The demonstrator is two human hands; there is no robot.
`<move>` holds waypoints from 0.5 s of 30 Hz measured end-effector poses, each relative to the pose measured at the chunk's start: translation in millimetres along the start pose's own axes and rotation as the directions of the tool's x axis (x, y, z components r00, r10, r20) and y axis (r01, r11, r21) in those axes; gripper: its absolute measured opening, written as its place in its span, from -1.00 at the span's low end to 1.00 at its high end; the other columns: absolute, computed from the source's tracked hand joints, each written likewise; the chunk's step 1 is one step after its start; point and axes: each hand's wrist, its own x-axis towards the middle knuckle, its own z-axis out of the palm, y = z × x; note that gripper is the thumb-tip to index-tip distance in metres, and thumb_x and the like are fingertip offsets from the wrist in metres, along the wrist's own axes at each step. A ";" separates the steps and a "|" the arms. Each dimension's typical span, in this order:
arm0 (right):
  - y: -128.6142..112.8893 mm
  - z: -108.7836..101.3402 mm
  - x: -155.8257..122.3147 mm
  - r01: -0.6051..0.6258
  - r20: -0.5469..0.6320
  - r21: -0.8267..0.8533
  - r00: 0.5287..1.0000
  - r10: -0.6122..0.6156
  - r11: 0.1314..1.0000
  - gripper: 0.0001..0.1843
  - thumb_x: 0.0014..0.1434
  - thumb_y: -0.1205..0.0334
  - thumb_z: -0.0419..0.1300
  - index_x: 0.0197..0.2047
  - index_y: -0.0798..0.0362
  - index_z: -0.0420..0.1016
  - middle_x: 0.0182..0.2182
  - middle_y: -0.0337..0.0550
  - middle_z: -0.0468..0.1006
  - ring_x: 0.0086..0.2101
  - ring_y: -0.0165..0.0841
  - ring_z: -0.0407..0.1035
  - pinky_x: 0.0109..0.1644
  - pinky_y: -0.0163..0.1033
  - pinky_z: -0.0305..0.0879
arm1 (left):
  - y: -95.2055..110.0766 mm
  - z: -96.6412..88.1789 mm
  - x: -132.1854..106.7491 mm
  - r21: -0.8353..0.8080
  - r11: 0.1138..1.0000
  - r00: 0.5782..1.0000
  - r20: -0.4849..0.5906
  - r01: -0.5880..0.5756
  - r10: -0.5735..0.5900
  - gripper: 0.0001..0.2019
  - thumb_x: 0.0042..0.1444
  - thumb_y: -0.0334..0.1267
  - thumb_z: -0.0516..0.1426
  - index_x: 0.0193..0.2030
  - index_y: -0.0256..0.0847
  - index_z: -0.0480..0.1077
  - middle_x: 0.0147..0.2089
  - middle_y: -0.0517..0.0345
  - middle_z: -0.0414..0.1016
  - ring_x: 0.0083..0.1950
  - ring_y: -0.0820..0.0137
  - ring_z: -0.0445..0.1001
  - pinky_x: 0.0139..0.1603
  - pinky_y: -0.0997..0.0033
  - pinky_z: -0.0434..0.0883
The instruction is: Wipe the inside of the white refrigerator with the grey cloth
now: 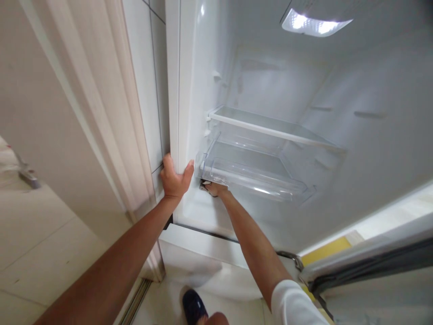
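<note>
My left hand point(176, 179) is wrapped around the front edge of the refrigerator's left wall point(184, 113), with its thumb on the inner side. My right hand point(216, 188) reaches into the refrigerator's lower left, beneath a clear plastic drawer point(257, 183). Its fingers are closed on a small cloth point(204, 184) with dark edging, pressed near the inner left wall. The drawer's rim hides part of that hand, and little of the cloth shows. Above the drawer sits a glass shelf point(267, 121) with a white front rim.
A lit lamp point(309, 23) is in the refrigerator's ceiling. The open door point(375, 280) stands at the right. Below the compartment, the lower white front point(206, 253) juts out over the floor. A wooden door frame point(111, 104) rises close on the left. A dark shoe point(194, 307) is below.
</note>
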 end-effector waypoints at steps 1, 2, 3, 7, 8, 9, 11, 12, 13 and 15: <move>-2.7 2.3 -6.3 -0.024 -0.002 0.001 1.000 0.024 1.000 -0.57 0.37 -0.07 0.17 0.17 -0.04 0.52 0.17 -0.05 0.55 0.15 -0.09 0.42 0.25 0.09 0.35 | -0.3 0.3 0.1 -0.001 1.000 1.000 0.003 -0.002 0.002 -0.52 0.11 0.17 0.17 -0.05 -0.18 0.29 -0.22 0.01 0.52 -0.16 0.14 0.59 -0.21 0.24 0.44; -4.9 4.3 -14.4 -0.047 -0.008 0.001 0.999 0.047 0.999 -0.54 0.35 -0.08 0.18 0.20 -0.03 0.51 0.19 -0.02 0.55 0.17 -0.05 0.39 0.26 0.09 0.33 | -0.5 0.6 0.1 -0.005 1.000 1.000 0.007 -0.003 0.003 -0.52 0.12 0.17 0.17 -0.04 -0.18 0.29 -0.20 0.00 0.53 -0.15 0.14 0.59 -0.19 0.24 0.44; -6.8 6.0 -23.8 -0.061 -0.016 0.003 0.998 0.061 0.998 -0.48 0.31 -0.07 0.21 0.23 0.00 0.48 0.21 0.03 0.53 0.20 -0.01 0.37 0.27 0.09 0.31 | -0.7 0.8 0.0 -0.011 1.000 1.000 0.013 -0.003 0.003 -0.52 0.13 0.16 0.17 -0.03 -0.18 0.29 -0.19 -0.01 0.53 -0.14 0.14 0.59 -0.18 0.23 0.45; -11.3 7.1 -68.3 -0.004 -0.056 0.024 0.998 0.005 1.000 -0.32 0.17 0.01 0.32 0.30 0.07 0.39 0.27 0.13 0.45 0.24 -0.02 0.31 0.32 0.04 0.23 | -1.7 1.5 -1.0 0.012 1.000 0.999 0.052 0.011 -0.012 -0.52 0.15 0.16 0.17 -0.02 -0.21 0.29 -0.19 -0.06 0.53 -0.10 0.08 0.60 -0.15 0.20 0.45; -11.6 6.4 -79.8 0.017 -0.067 0.032 0.998 -0.014 0.999 -0.34 0.16 0.03 0.32 0.28 0.05 0.41 0.24 0.10 0.47 0.22 -0.05 0.33 0.31 0.01 0.25 | -2.1 1.7 -1.3 0.023 1.000 0.998 0.061 0.015 -0.016 -0.51 0.15 0.16 0.18 -0.02 -0.21 0.30 -0.19 -0.07 0.53 -0.10 0.07 0.60 -0.15 0.20 0.44; -11.6 5.9 -91.2 0.029 -0.081 0.040 0.996 -0.026 0.999 -0.38 0.15 0.04 0.31 0.25 0.03 0.42 0.21 0.07 0.50 0.18 -0.07 0.36 0.28 -0.02 0.27 | -2.5 2.0 -1.6 0.031 0.999 0.998 0.068 0.016 -0.018 -0.51 0.15 0.16 0.19 -0.02 -0.21 0.31 -0.18 -0.07 0.54 -0.10 0.07 0.61 -0.16 0.20 0.44; -9.9 6.4 -114.0 0.027 -0.113 0.047 0.993 -0.021 0.999 -0.42 0.15 0.05 0.29 0.21 0.05 0.44 0.13 0.07 0.53 0.11 -0.07 0.40 0.24 -0.03 0.32 | -3.4 2.8 -2.1 0.033 0.999 0.997 0.076 0.016 -0.018 -0.50 0.15 0.16 0.19 -0.01 -0.22 0.32 -0.18 -0.08 0.56 -0.12 0.08 0.62 -0.17 0.22 0.44; -8.1 8.0 -125.5 0.015 -0.137 0.046 0.991 -0.009 0.999 -0.41 0.14 0.05 0.28 0.21 0.08 0.43 0.10 0.10 0.53 0.09 -0.06 0.41 0.23 -0.01 0.33 | -3.7 3.2 -2.3 0.030 0.999 0.997 0.079 0.015 -0.017 -0.50 0.15 0.16 0.19 0.00 -0.22 0.33 -0.18 -0.08 0.57 -0.12 0.08 0.62 -0.18 0.22 0.44; -5.8 10.6 -136.9 0.003 -0.171 0.045 0.985 0.005 0.999 -0.39 0.13 0.05 0.28 0.21 0.11 0.42 0.09 0.13 0.53 0.08 -0.04 0.41 0.24 0.01 0.33 | -3.9 3.5 -2.5 0.025 1.000 0.996 0.082 0.014 -0.016 -0.49 0.16 0.16 0.20 0.02 -0.23 0.33 -0.18 -0.08 0.58 -0.12 0.07 0.63 -0.18 0.22 0.44; 0.1 17.8 -158.6 -0.018 -0.277 0.038 0.960 0.028 0.999 -0.33 0.11 0.04 0.29 0.24 0.15 0.39 0.07 0.17 0.53 0.07 0.00 0.40 0.23 0.06 0.34 | -3.6 4.0 -2.7 0.005 1.000 0.995 0.095 0.013 -0.013 -0.48 0.16 0.15 0.20 0.06 -0.23 0.33 -0.16 -0.10 0.61 -0.11 0.06 0.65 -0.18 0.22 0.45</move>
